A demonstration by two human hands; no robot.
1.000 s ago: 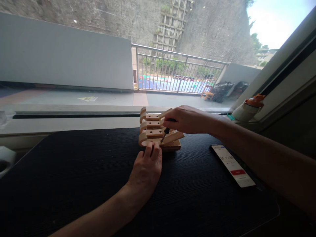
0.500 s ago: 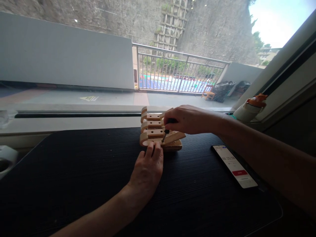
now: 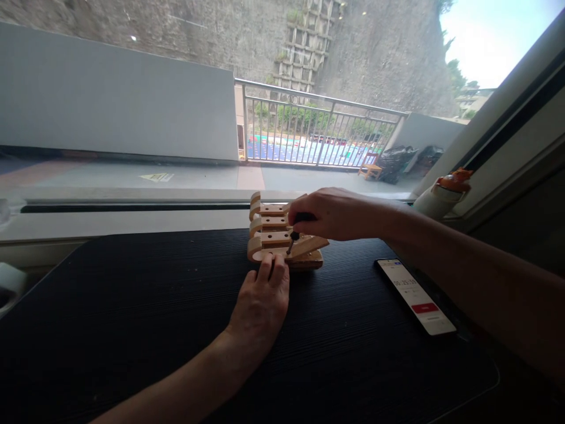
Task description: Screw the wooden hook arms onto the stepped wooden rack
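A small wooden assembly (image 3: 269, 232) of stacked slats with drilled holes stands on the black desk (image 3: 132, 330) near the window. My right hand (image 3: 333, 213) is closed round a dark-handled screwdriver (image 3: 293, 237), its tip down on the front slat. My left hand (image 3: 261, 306) lies flat on the desk, fingers pressed together against the front edge of the wooden piece, holding it steady.
A smartphone (image 3: 415, 296) with a lit timer screen lies on the desk at the right. A white pot with an orange figure (image 3: 444, 194) stands on the sill at right. A white object (image 3: 9, 282) sits at the far left edge. Window glass runs behind the desk.
Almost nothing has moved. My right hand has turned slightly on the screwdriver; my left hand stays against the wooden piece.
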